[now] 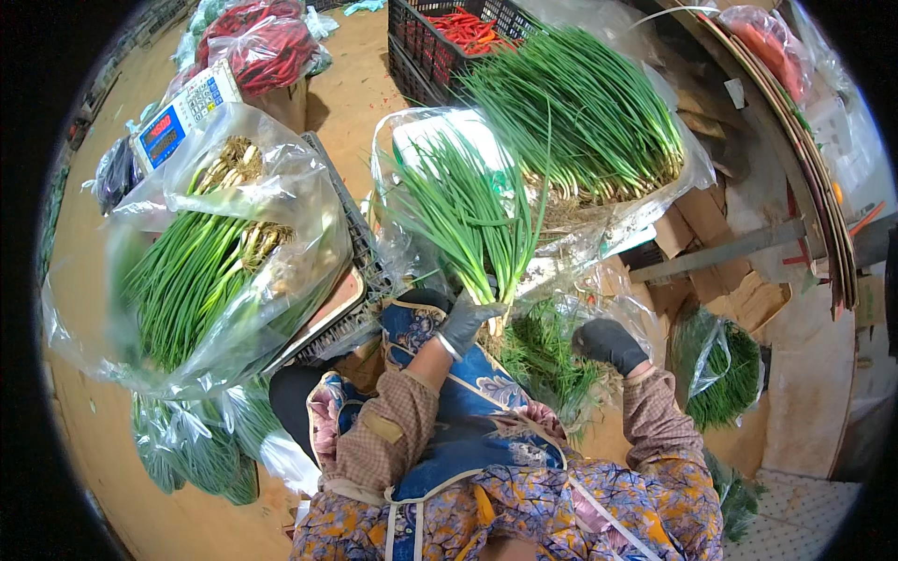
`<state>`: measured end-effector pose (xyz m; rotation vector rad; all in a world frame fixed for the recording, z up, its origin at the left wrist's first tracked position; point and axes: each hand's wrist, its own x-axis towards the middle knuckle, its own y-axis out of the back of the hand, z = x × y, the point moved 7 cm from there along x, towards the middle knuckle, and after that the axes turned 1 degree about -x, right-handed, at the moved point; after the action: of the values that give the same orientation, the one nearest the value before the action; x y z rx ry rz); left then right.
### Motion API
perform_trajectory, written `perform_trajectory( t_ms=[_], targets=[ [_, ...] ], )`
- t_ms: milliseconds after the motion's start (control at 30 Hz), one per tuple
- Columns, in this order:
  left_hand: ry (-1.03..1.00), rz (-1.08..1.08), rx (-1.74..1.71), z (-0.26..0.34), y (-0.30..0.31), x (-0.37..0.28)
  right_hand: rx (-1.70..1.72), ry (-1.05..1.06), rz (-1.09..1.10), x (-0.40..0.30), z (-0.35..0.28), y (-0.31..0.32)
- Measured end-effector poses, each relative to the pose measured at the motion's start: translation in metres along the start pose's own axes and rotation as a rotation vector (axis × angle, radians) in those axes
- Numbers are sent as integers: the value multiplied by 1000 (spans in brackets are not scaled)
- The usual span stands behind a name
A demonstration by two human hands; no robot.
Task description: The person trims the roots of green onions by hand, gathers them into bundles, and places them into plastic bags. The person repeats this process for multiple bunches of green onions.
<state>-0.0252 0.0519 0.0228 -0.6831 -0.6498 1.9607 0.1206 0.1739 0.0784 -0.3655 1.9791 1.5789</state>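
My left hand (468, 326), in a dark glove, grips a bunch of green onions (477, 217) near its white root ends, the leaves fanning away from me. To the right, my gloved right hand (610, 343) hovers by a clear bag holding loose green trimmings (551, 350); its fingers are partly hidden, and I see nothing held in it. A large heap of green onions (582, 112) lies on plastic beyond the hands. On the left, an opened clear bag (309, 196) holds more green onions (189, 280), beside a digital scale (186, 112).
Black plastic crates (421, 63) with red chili peppers (470, 31) stand at the back. A bag of red chilies (266, 45) is at the upper left. Bagged greens lie at the lower left (203, 442) and right (726, 372). A metal bar (722, 249) crosses the right side.
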Motion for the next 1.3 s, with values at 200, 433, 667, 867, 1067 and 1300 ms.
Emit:
perform_trajectory(
  t_ms=[200, 433, 667, 867, 1067, 1300],
  targets=[
    [-16, -23, 113, 3, -6, 0, 588, 274, 797, 49, -93, 140],
    [-5, -98, 55, -2, 3, -1, 280, 62, 263, 84, -94, 88],
    [-74, 137, 4, 3, 10, 0, 1320, -13, 402, 85, -54, 39],
    [-35, 29, -106, -6, 10, 6, 1656, 36, 418, 86, -52, 29],
    [-29, -25, -140, -17, 21, 11, 1897, 131, 263, 91, -58, 23],
    [-102, 27, -75, 3, 7, 4, 1373, -88, 657, 82, -66, 43]
  ],
)
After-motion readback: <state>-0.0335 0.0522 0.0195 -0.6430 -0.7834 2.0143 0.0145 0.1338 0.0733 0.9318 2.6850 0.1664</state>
